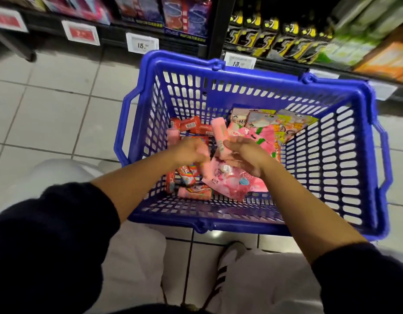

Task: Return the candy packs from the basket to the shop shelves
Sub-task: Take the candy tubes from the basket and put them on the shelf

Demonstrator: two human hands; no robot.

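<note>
**While both hands work inside the basket: pink stick pack in the right hand**

Right hand (245, 155) pinches the pink stick pack (220, 137), long axis running far-to-near, above the blue basket (241, 225). Left hand (191, 150), just left, is curled; its grasp cannot be told. Shelves (196, 47) lie beyond.

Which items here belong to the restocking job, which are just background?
Job:
blue basket
pink stick pack in the right hand
left hand, reaching in, blurred
red roll packs
pink flat bags
shelves behind

Background:
price tags
tiled floor
striped shoe
</note>
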